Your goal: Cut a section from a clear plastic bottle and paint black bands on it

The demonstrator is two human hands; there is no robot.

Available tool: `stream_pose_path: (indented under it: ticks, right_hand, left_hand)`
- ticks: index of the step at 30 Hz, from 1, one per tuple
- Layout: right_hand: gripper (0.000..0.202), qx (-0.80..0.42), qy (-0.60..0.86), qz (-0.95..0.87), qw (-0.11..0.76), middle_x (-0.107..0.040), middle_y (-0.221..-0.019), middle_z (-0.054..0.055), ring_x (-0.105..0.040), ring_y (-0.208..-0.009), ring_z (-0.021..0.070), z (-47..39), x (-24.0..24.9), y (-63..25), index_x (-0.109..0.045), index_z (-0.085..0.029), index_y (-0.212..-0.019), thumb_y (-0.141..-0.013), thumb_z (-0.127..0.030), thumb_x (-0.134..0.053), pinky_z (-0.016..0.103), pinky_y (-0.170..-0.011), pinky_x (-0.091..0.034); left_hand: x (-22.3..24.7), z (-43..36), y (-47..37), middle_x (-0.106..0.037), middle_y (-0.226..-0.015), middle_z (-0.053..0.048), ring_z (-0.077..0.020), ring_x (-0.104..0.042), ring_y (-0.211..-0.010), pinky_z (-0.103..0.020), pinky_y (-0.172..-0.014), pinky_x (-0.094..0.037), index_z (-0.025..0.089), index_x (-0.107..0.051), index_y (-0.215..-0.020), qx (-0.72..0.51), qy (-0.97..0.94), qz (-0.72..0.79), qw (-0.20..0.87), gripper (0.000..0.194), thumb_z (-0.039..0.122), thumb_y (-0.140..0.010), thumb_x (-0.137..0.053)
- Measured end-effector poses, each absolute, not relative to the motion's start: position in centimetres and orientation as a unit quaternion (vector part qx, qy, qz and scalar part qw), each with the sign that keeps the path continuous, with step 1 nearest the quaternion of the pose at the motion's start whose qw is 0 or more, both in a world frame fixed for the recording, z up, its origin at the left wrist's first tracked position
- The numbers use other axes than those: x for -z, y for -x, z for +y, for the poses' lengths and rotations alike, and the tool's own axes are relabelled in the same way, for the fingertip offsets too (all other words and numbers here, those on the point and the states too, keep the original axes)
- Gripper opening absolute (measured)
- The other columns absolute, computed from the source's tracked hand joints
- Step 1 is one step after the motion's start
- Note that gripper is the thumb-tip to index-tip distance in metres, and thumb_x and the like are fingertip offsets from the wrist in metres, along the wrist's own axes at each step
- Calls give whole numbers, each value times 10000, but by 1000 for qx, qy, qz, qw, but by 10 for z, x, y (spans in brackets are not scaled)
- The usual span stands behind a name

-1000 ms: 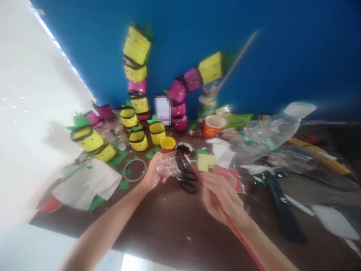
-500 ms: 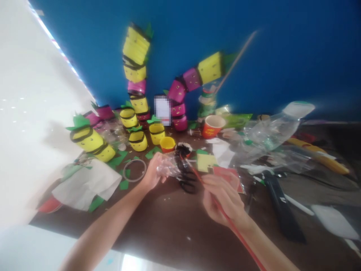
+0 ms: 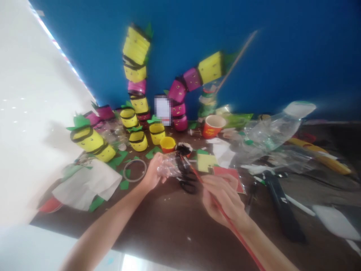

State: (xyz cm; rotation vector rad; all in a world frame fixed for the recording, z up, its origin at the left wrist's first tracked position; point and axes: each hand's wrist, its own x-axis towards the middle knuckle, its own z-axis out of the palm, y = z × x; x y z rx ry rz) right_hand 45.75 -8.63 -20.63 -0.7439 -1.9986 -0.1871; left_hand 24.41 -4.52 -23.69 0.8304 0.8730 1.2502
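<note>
My left hand (image 3: 154, 171) is closed around a clear plastic cup-like piece (image 3: 169, 165), held on its side over the table. A black band runs round the right end of this piece. My right hand (image 3: 224, 197) grips a long red paintbrush (image 3: 217, 203), its tip touching or very close to the black end. Just behind stands a small cup of black paint (image 3: 184, 149), next to a yellow paint cup (image 3: 167, 143). Black-handled scissors (image 3: 187, 185) lie beneath the plastic piece, partly hidden by it.
Yellow pineapple-like cups (image 3: 138, 140) and a tape ring (image 3: 134, 170) are at left. A red paper cup (image 3: 213, 126), a plastic bottle (image 3: 270, 131), a black stapler-like tool (image 3: 283, 207) and a yellow-handled tool (image 3: 320, 154) are at right. Stacked containers lean against the blue wall.
Both hands keep almost the same place. The brush tip and the right fingers have shifted only slightly at the black end of the plastic piece.
</note>
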Motion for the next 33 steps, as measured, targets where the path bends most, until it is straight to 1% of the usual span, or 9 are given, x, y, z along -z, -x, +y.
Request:
stream_pose_path:
  ticks: [6,11,16,20,24,28,33]
  right_hand:
    - [217,76,301,-809,500,-658,-769,49,-663,-719,170,-87,206,-458,-528,-181,-854,-733,-2,-546,374,-775,-455]
    - [231,71,304,-824,472,-665,-804,58,-666,-751,173,-87,207,-458,-524,-177,-867,-728,4,-558,369,-788,-451]
    - [216,67,294,-817,491,-638,-755,32,-647,-698,162,-88,205,-459,-507,-191,-843,-725,-11,-524,364,-751,-451]
    - [222,75,299,-823,477,-648,-774,44,-656,-727,167,-88,203,-459,-513,-179,-852,-724,0,-541,363,-769,-442]
    - [207,71,294,-819,488,-634,-734,33,-649,-685,158,-89,203,-459,-512,-169,-830,-715,2,-531,367,-778,-430]
    - [209,81,301,-824,474,-648,-767,56,-658,-726,167,-88,202,-459,-517,-157,-836,-716,13,-540,365,-791,-423]
    - [203,81,295,-824,476,-628,-724,23,-643,-684,153,-88,202,-460,-506,-175,-823,-715,-4,-523,368,-800,-419]
  left_hand:
    - [239,-45,-242,-551,-634,62,-65,-506,-388,-121,-254,-324,202,-409,-797,-549,-374,375,646,481,623,-709,-624]
    - [241,-45,-241,-563,-642,55,-70,-506,-399,-129,-259,-333,201,-430,-832,-552,-381,368,644,475,613,-708,-632]
    - [240,-45,-241,-572,-650,47,-72,-507,-405,-129,-260,-325,197,-452,-878,-549,-386,380,637,487,611,-702,-640]
    - [240,-45,-241,-557,-640,48,-71,-510,-412,-127,-267,-327,194,-461,-878,-553,-394,379,629,470,603,-717,-627]
    - [240,-45,-241,-554,-644,48,-69,-507,-411,-124,-269,-322,196,-462,-890,-550,-389,391,627,473,597,-710,-636]
    - [240,-45,-241,-554,-630,49,-73,-506,-410,-126,-266,-327,194,-467,-896,-551,-390,392,625,493,604,-692,-649]
    - [240,-46,-242,-555,-644,48,-72,-509,-416,-126,-268,-331,195,-469,-900,-550,-386,403,622,490,593,-687,-661]
